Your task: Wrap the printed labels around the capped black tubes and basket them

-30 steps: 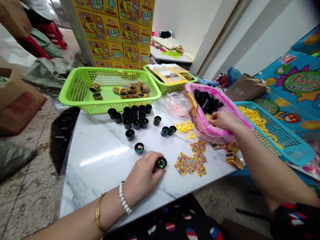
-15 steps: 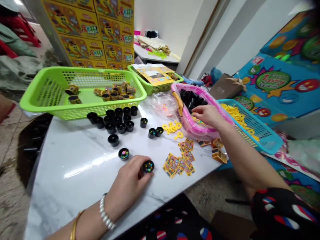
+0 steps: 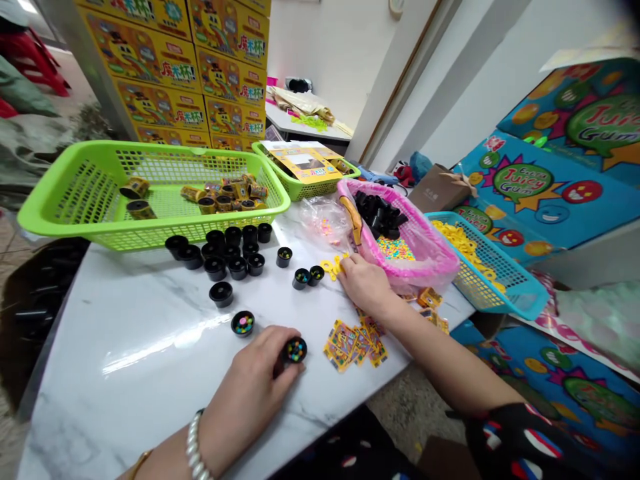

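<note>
My left hand (image 3: 253, 383) is closed around a small black cup (image 3: 295, 349) with multicoloured candy beads in it, upright at the table's near side. Just beyond it stands another black cup (image 3: 243, 323) with beads and a pink piece on top. My right hand (image 3: 367, 283) has its fingers curled down at a small pile of yellow plastic ring pieces (image 3: 327, 267); what lies between the fingertips is hidden. Two cups with some beads (image 3: 301, 279) stand left of that pile. Printed orange packets (image 3: 345, 343) lie spread below my right wrist.
Several black cups (image 3: 215, 268) cluster before a green basket (image 3: 55, 217) of wrapped cups. A pink-lined basket (image 3: 430, 267) holds black cups and beads. Beside it a blue basket (image 3: 525, 303) holds yellow pieces. A clear bag (image 3: 323, 217) lies between. Yellow boxes (image 3: 185, 73) are stacked behind.
My right hand has come out of the pink-lined basket and moved left and nearer, to the yellow pieces. My left hand keeps the cup in its grip. The view has shifted slightly.
</note>
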Available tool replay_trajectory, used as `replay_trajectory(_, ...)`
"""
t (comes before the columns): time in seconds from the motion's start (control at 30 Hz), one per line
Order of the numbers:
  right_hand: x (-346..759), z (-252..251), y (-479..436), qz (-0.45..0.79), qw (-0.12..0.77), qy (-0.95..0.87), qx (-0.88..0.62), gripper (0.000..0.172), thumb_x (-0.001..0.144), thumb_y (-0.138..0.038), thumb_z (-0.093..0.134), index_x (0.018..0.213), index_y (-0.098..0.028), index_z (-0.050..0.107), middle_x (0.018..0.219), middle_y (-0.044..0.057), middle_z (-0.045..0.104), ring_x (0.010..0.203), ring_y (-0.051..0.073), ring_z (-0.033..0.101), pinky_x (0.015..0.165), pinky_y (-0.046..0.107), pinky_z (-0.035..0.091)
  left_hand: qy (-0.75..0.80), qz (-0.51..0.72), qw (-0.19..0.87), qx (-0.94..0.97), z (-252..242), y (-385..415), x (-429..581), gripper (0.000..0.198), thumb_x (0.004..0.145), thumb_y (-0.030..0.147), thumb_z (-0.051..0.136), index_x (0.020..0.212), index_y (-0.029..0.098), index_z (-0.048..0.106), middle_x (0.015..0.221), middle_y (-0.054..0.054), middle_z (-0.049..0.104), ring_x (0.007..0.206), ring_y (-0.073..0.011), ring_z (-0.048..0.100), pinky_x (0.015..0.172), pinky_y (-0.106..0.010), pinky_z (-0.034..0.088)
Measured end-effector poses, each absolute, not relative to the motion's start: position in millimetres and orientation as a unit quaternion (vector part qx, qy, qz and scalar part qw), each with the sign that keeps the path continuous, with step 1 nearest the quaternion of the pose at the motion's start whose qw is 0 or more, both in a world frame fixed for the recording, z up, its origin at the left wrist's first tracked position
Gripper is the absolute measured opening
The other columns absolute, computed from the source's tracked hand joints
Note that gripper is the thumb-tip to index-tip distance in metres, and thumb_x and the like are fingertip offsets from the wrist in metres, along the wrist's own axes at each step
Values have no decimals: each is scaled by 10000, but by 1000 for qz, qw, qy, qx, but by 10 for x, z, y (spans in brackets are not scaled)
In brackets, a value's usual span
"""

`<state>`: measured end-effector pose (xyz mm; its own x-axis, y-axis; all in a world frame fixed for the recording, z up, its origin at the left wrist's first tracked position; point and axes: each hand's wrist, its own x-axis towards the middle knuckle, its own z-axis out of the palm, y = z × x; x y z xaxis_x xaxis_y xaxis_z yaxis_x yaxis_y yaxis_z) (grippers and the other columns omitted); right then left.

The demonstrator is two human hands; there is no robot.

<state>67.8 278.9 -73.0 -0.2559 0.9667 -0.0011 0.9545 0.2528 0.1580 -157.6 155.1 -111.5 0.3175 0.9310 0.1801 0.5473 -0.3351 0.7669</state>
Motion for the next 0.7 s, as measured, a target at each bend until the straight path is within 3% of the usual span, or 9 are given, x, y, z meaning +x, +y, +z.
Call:
replay_trajectory(0.1, 669, -710, 2753, 68, 64, 790, 606, 248, 973, -282, 480, 1090, -137, 643, 1081, 149, 675, 931, 273, 696, 706, 326, 524, 492, 313, 308, 752, -1105, 1548, -1582, 276, 806, 134, 543, 1066, 195, 616, 973, -64, 700, 822, -208, 676, 772, -343, 570)
replay_trajectory(0.3, 711, -549, 2657, 56, 78, 813, 574, 216, 941, -254, 533, 929, -147, 720, 948, 124, 719, 813, 246, 707, 647, 292, 496, 492, 320, 309, 749, -1109, 1545, -1586, 261, 809, 143, 557, 1056, 204, 616, 986, -66, 704, 833, -214, 689, 751, -343, 573)
replay_trajectory(0.37, 698, -392, 2766, 55, 59, 825, 559, 224, 950, -248, 523, 964, -164, 730, 945, 102, 733, 859, 233, 703, 706, 282, 493, 489, 321, 308, 750, -1109, 1552, -1583, 258, 812, 144, 556, 1053, 211, 616, 980, -65, 707, 832, -213, 693, 747, -339, 575)
replay_trajectory(0.53, 519, 37, 3510, 64, 11, 844, 532, 369, 1001, -169, 362, 1172, -115, 684, 1191, 139, 697, 1079, 233, 639, 897, 296, 436, 485, 307, 311, 757, -1089, 1576, -1581, 230, 834, 179, 551, 1053, 205, 616, 977, -70, 699, 763, -201, 692, 715, -340, 579)
replay_trajectory(0.6, 418, 67, 3844, 39, 44, 852, 521, 310, 946, -136, 457, 1078, -88, 733, 1094, 137, 739, 1021, 235, 661, 871, 285, 438, 485, 300, 315, 759, -1082, 1580, -1586, 232, 833, 170, 542, 1052, 203, 613, 970, -68, 696, 740, -194, 686, 700, -332, 574)
replay_trajectory(0.7, 286, -58, 4124, -7, 105, 861, 498, 250, 889, -256, 600, 945, -82, 770, 913, 123, 768, 869, 237, 686, 782, 298, 463, 485, 292, 319, 760, -1091, 1572, -1595, 255, 823, 141, 539, 1060, 205, 608, 978, -67, 693, 766, -194, 680, 717, -332, 566)
